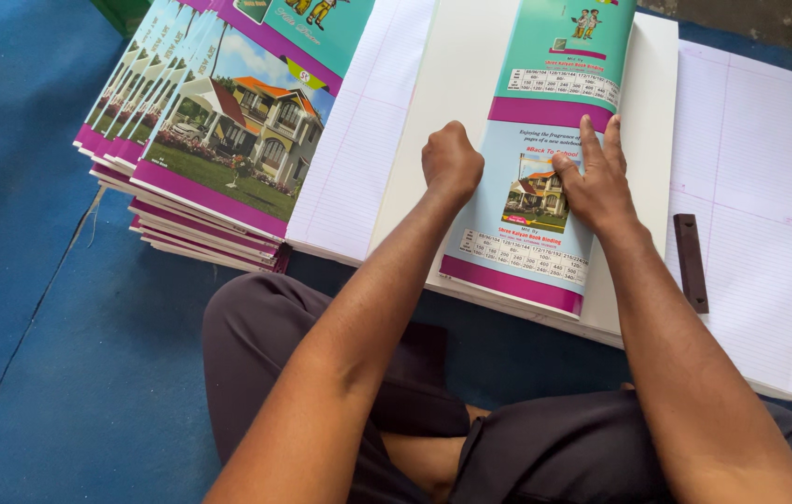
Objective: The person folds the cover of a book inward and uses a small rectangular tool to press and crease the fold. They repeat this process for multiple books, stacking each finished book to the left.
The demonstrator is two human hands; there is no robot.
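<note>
Head view: two hands pressing one notebook cover onto a white stack, frame centre.

The left hand [452, 161] is closed into a fist, knuckles resting on the left edge of the printed cover sheet [538, 201]. The right hand [594, 182] lies flat on the sheet, fingers pressed together and extended. One cover sheet lies on one white paper stack [652, 112] at upper centre. One dark flat bar [691, 262] lies on the ruled paper sheets [755, 187] at right. One fanned pile of finished notebooks [218, 131] occupies the upper left; its count cannot be determined, as the top is cut off. The blue floor [50, 308] surrounds everything.
</note>
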